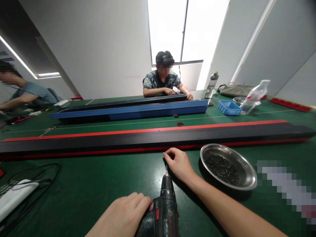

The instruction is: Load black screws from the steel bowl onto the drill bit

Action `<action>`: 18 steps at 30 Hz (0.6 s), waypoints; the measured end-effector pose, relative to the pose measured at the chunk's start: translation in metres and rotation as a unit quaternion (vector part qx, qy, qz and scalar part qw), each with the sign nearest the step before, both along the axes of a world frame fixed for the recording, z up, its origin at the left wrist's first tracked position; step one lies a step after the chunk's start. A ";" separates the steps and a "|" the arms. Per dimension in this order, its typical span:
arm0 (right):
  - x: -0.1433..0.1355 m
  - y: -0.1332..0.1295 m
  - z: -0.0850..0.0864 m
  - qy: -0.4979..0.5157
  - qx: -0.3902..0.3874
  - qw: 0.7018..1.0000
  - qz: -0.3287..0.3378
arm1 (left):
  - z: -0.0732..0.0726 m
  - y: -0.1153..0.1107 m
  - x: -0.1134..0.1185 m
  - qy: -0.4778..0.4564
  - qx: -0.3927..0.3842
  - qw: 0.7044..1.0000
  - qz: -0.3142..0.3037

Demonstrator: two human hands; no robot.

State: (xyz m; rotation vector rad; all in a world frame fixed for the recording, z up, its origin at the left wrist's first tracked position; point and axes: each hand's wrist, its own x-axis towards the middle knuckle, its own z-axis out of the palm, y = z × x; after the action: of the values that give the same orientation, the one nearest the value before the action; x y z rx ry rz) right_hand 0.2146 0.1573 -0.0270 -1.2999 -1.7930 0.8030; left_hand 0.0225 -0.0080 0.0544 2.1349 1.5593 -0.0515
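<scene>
A black cordless drill (168,207) points away from me, its thin bit facing the long bar. My left hand (128,209) is closed at the drill's left side; the handle and some fingers are hidden. Just past the bit tip is my right hand (179,163), thumb and forefinger pinched together. Whatever is between those fingertips is too small to make out. A long black bar with red edges (138,141) lies across the table just beyond this hand. To the right stands a round metal dish (248,169) holding many small dark screws (222,168).
On the left lie a white power strip (18,197) and loose black cables (49,166). Farther back are a long blue bar (158,110), a blue basket (229,108) and a plastic bottle (256,95). A co-worker (164,79) sits opposite; another person (29,92) is at far left.
</scene>
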 end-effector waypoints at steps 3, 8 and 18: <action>0.000 0.000 0.000 -0.012 0.003 1.000 0.001 | 0.001 0.001 0.000 0.003 -0.004 1.000 0.004; -0.001 0.000 0.000 -0.028 0.009 1.000 0.000 | 0.002 0.002 0.002 0.010 -0.029 0.999 0.019; -0.002 0.000 -0.001 -0.056 0.009 0.998 0.003 | -0.003 -0.001 -0.005 -0.005 0.017 1.000 0.000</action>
State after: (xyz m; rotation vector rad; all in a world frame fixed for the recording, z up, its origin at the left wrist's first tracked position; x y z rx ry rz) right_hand 0.2129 0.1576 -0.0281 -1.3531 -1.8887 0.7283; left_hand 0.0174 -0.0094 0.0517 2.1585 1.5646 -0.0145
